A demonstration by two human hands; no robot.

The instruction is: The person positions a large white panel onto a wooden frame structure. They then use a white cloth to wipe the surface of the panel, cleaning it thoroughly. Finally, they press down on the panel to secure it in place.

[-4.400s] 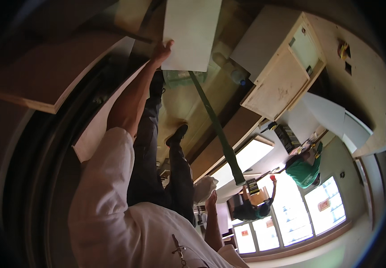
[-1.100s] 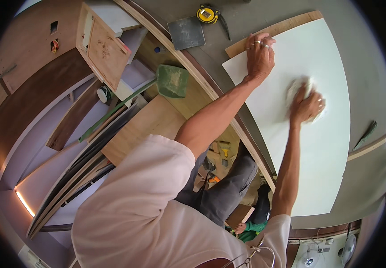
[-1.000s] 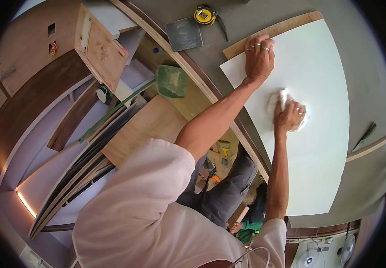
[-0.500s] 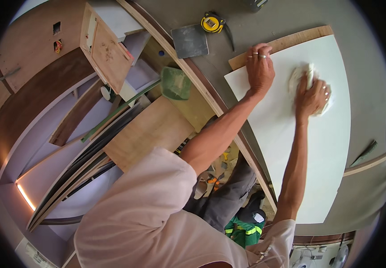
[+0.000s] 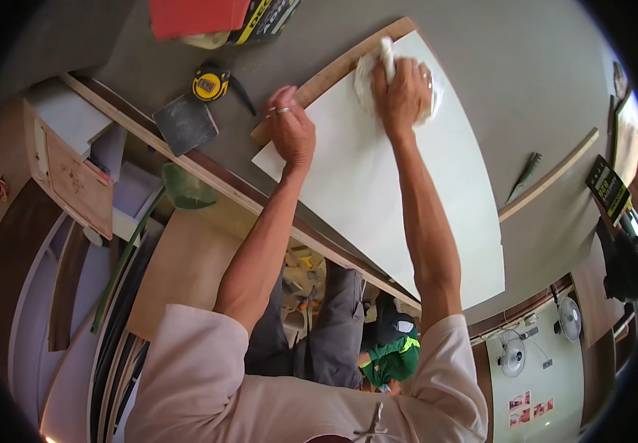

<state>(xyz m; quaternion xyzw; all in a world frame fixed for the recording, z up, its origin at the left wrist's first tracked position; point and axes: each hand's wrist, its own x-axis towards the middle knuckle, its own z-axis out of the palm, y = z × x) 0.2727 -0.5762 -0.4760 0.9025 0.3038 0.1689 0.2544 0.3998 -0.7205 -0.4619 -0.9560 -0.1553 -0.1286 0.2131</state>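
Cloth, white and bunched [image 5: 365, 87], is pressed against the far end of a flat white panel with a curved right edge [image 5: 378, 192]. The right hand [image 5: 405, 92] is clamped on the cloth, its fingers bent over it; one cloth fold projects upward between thumb and forefinger. The left hand [image 5: 291, 133] is positioned at the panel's upper left corner, fingers bent and close together; whether they grip the edge cannot be told. A brown wooden strip [image 5: 341, 70] extends along the panel's far edge, partly behind the left hand. The panel lies flat on a grey tabletop [image 5: 474, 88]. Left of the left hand are a yellow-and-black tape measure [image 5: 210, 83] and, just beside it, a dark rectangular plate [image 5: 186, 124]. Right of the panel, a dark-handled knife-like tool [image 5: 529, 173] lies near a narrow, pale wooden batten [image 5: 555, 171].
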